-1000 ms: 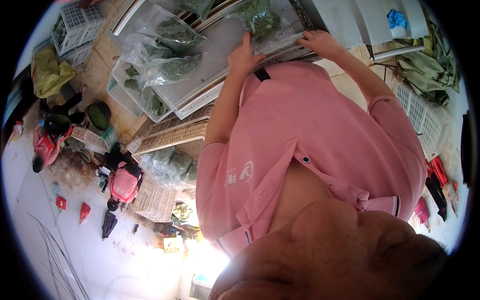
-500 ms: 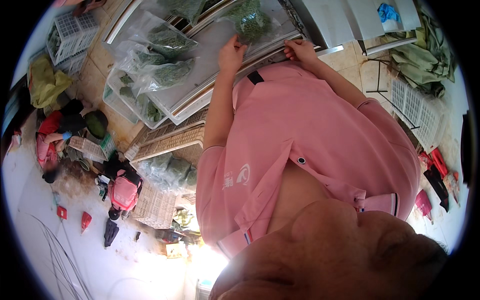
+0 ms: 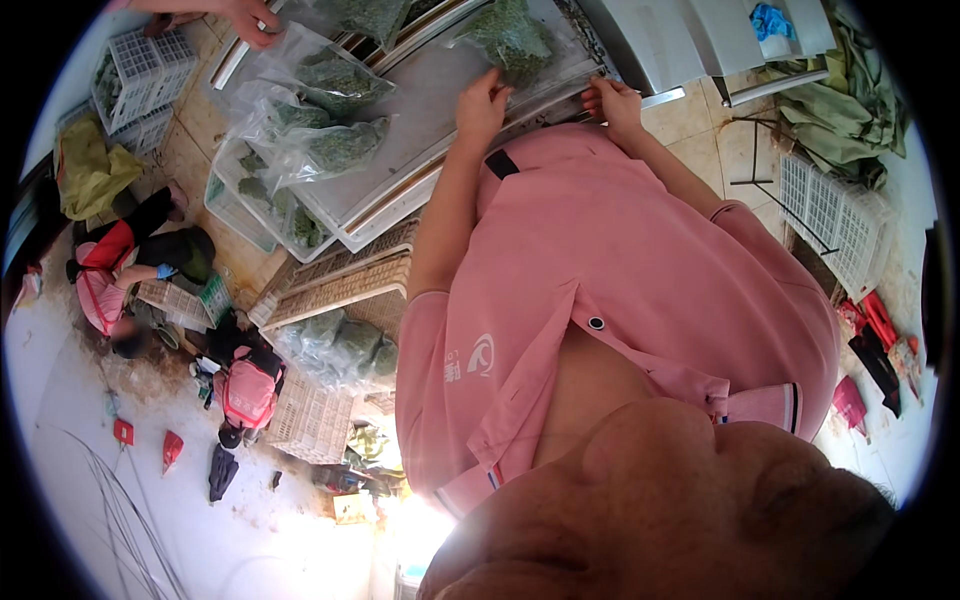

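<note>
A clear plastic bag of green leafy produce (image 3: 515,45) lies on the pale metal work surface (image 3: 420,95) in front of me. My left hand (image 3: 483,105) is closed in a pinch at the bag's near edge. To its right, by the surface's near rim, my right hand (image 3: 613,103) has its fingers curled; what they hold, if anything, is too small to make out. More filled clear bags (image 3: 345,148) lie to the left on the surface, and another bag (image 3: 365,18) rests at the far side.
Another person's hand (image 3: 252,20) reaches in at the far left. Produce fills a white crate (image 3: 265,205) beside the surface. Beige crates (image 3: 340,275) stand below left. White crates (image 3: 150,75) are stacked farther left. Two co-workers crouch at left. A blue crumpled thing (image 3: 772,22) lies right.
Both my hands have shifted slightly right, and the bag's near part has moved with them. Another person's hand has come in at the far left. A co-worker at left has changed posture.
</note>
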`<state>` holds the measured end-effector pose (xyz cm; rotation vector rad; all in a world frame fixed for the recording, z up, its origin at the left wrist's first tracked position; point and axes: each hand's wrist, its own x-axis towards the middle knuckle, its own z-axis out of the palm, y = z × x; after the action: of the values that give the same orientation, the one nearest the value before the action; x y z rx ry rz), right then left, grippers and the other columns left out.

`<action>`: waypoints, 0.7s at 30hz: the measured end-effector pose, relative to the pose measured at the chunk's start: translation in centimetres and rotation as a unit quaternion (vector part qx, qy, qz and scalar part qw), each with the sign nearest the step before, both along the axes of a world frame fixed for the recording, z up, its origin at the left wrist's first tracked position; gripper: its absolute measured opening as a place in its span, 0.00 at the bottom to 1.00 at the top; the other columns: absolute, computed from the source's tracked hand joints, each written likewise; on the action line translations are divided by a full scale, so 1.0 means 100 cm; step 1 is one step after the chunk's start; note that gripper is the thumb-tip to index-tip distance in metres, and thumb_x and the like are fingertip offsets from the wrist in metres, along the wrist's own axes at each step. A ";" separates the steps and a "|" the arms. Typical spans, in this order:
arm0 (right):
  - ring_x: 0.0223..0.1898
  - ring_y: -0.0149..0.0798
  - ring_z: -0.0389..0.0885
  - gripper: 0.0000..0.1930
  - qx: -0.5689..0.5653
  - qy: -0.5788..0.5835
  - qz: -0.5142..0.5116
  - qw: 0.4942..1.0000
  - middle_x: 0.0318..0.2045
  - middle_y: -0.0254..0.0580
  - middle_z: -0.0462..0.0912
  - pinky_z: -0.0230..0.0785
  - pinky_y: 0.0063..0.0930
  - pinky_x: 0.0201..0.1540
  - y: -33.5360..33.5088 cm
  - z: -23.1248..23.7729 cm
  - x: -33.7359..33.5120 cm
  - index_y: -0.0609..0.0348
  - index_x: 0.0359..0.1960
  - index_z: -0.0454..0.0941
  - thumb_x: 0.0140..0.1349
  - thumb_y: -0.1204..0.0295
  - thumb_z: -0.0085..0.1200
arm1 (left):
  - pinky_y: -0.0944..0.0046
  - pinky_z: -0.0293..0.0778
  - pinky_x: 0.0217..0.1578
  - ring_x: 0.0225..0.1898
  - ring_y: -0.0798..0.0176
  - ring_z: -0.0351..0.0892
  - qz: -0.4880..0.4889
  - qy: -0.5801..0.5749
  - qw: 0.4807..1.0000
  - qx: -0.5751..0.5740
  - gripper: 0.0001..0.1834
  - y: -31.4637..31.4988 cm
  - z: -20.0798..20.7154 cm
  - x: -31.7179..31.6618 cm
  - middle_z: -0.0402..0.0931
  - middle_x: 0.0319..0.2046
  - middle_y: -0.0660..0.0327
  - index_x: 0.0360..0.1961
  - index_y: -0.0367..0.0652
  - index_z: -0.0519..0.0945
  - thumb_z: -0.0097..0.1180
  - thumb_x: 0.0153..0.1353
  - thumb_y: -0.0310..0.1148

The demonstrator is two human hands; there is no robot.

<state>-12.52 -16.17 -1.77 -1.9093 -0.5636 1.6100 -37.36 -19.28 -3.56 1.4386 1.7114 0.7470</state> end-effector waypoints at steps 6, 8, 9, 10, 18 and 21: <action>0.21 0.29 0.79 0.11 -0.015 0.001 0.001 1.000 0.27 0.37 0.84 0.71 0.22 0.23 -0.014 -0.018 0.006 0.58 0.35 0.82 0.65 0.62 0.60 | 0.54 0.78 0.40 0.39 0.52 0.84 0.031 -0.004 0.995 -0.090 0.31 -0.003 0.010 -0.008 0.83 0.38 0.54 0.55 0.40 0.76 0.70 0.52 0.42; 0.24 0.31 0.81 0.13 -0.016 -0.002 0.015 1.000 0.28 0.40 0.85 0.73 0.25 0.26 -0.016 -0.019 0.009 0.62 0.38 0.83 0.65 0.63 0.59 | 0.56 0.78 0.42 0.42 0.53 0.83 0.078 -0.067 0.987 -0.121 0.39 0.012 0.021 -0.008 0.82 0.42 0.50 0.57 0.35 0.72 0.73 0.49 0.45; 0.25 0.33 0.82 0.14 -0.017 -0.003 0.022 1.000 0.28 0.41 0.85 0.74 0.26 0.27 -0.017 -0.019 0.010 0.64 0.40 0.83 0.65 0.63 0.59 | 0.56 0.77 0.44 0.44 0.53 0.82 0.122 -0.108 0.981 -0.105 0.43 0.020 0.025 -0.006 0.81 0.45 0.48 0.58 0.31 0.70 0.75 0.47 0.47; 0.24 0.33 0.82 0.14 -0.015 0.000 0.019 1.000 0.28 0.41 0.85 0.74 0.26 0.27 -0.018 -0.018 0.010 0.64 0.40 0.83 0.65 0.63 0.59 | 0.57 0.77 0.45 0.46 0.54 0.82 0.165 -0.150 0.971 -0.088 0.47 0.027 0.024 -0.004 0.80 0.47 0.46 0.58 0.28 0.69 0.76 0.45 0.49; 0.24 0.35 0.82 0.16 -0.011 -0.012 -0.011 1.000 0.27 0.43 0.84 0.76 0.29 0.27 -0.020 -0.002 0.001 0.66 0.40 0.82 0.65 0.62 0.58 | 0.58 0.75 0.48 0.48 0.52 0.78 0.141 -0.150 0.978 -0.030 0.50 0.051 0.018 0.016 0.77 0.48 0.45 0.58 0.27 0.66 0.79 0.42 0.47; 0.23 0.35 0.83 0.16 0.013 -0.003 -0.060 0.998 0.27 0.44 0.84 0.76 0.30 0.27 -0.022 -0.002 0.000 0.67 0.40 0.82 0.66 0.63 0.58 | 0.58 0.75 0.48 0.47 0.54 0.78 0.120 -0.126 0.985 -0.020 0.49 0.051 0.020 0.021 0.78 0.47 0.46 0.59 0.29 0.67 0.79 0.42 0.47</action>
<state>-12.51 -18.38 -1.94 -1.8922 -0.4607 1.5133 -35.22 -14.21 -1.53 1.0699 1.7049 0.9753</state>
